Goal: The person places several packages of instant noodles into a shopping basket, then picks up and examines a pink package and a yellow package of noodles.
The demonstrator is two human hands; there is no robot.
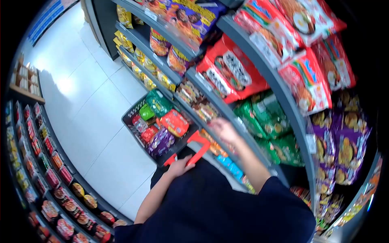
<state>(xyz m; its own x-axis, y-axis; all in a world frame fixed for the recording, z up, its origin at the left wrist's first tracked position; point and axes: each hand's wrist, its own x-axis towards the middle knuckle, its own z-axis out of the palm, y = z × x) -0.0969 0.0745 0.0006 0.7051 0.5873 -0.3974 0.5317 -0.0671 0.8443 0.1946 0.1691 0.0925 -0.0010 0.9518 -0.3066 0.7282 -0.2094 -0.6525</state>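
My left hand point(179, 167) is closed on the red handle point(199, 152) of a dark shopping basket point(130, 115). Inside the basket lie a green pack point(159, 103), a smaller bright green pack point(146, 112), a red-orange pack point(175, 123), a purple pack point(161, 141) and other red packs. My right hand point(224, 130) reaches to the shelf edge on the right, near brown snack packs point(205, 110); it is blurred, and whether its fingers hold anything cannot be made out.
Shelves on the right hold red noodle packs point(233, 71), green packs point(269, 115) and purple packs point(347, 148). Another shelf with cups and packs point(52, 178) curves along the left. White floor tiles point(95, 117) lie between them.
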